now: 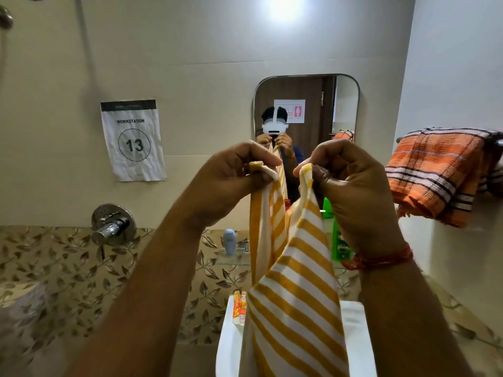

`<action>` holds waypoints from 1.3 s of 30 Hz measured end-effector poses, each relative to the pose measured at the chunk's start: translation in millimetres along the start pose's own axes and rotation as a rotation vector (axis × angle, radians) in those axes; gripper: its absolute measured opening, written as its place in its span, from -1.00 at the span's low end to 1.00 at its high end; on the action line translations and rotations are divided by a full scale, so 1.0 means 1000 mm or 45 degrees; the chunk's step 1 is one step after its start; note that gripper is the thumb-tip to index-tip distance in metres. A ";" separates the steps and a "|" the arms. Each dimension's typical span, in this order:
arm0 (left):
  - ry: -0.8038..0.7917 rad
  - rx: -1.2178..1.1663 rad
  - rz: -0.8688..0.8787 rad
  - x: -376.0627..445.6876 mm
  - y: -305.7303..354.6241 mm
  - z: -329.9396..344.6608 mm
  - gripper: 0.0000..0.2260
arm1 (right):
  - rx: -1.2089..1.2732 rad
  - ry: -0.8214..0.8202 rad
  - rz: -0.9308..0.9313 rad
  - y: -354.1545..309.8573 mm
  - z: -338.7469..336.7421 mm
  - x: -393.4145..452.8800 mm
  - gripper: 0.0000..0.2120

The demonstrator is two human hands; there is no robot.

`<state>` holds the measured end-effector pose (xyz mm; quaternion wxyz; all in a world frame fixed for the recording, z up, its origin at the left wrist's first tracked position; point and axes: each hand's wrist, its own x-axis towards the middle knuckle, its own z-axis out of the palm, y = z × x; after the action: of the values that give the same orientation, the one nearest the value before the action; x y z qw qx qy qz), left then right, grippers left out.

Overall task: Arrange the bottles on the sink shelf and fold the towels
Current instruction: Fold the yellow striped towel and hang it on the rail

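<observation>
A yellow and white striped towel [296,289] hangs in front of me over the white sink [227,338]. My left hand [228,180] pinches one top corner of it and my right hand [351,186] pinches the other, both raised before the mirror [343,104]. On the glass shelf [234,258] under the mirror stands a small pale blue bottle [230,242]. A green bottle [340,240] shows partly behind the towel and my right wrist. The rest of the shelf is hidden by the towel.
An orange checked towel [438,172] hangs over a rail on the right wall. A small orange box [239,306] lies on the sink's back left rim. A chrome tap valve [113,224] sticks out of the wall at left, under a workstation 13 sign [133,140].
</observation>
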<state>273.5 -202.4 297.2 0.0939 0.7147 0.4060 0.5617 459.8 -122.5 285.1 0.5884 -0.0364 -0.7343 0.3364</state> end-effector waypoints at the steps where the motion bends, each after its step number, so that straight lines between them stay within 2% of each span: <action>1: 0.018 -0.080 -0.012 -0.001 -0.002 0.001 -0.86 | -0.014 -0.009 -0.005 0.001 -0.001 0.000 -0.90; 5: 0.022 -0.297 -0.142 -0.001 -0.007 0.008 -0.93 | -0.023 -0.108 0.050 0.002 -0.003 -0.001 -0.93; 10: 0.040 -0.349 -0.238 0.000 -0.011 0.020 -0.76 | -0.094 -0.258 0.060 0.004 -0.003 -0.002 -0.80; 17: 0.060 -0.329 -0.154 0.000 -0.014 0.031 -0.81 | -0.031 -0.056 0.013 0.010 0.004 -0.002 -0.75; 22: 0.116 -0.202 -0.090 0.004 -0.018 0.038 -0.92 | -0.176 0.015 -0.049 0.017 0.008 -0.001 -0.78; 25: 0.113 -0.227 -0.107 0.004 -0.020 0.039 -0.93 | -0.186 0.058 -0.038 0.021 0.010 -0.002 -0.79; 31: 0.047 -0.272 -0.143 0.002 -0.024 0.038 -0.84 | -0.211 0.139 0.002 0.023 0.015 -0.008 -0.73; 33: 0.083 -0.259 -0.148 0.001 -0.028 0.040 -0.88 | -0.182 0.115 0.027 0.021 0.014 -0.010 -0.78; 36: 0.181 -0.226 -0.180 0.000 -0.033 0.042 -0.93 | -0.205 -0.027 0.048 0.019 0.011 -0.019 -0.90; 39: 0.251 -0.159 -0.189 0.001 -0.034 0.044 -0.93 | -0.361 -0.085 0.056 0.019 0.010 -0.027 -0.85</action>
<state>295.9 -165.0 262.3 0.1393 0.6167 0.4294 0.6449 452.7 -123.7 251.6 0.5452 -0.1243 -0.7926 0.2431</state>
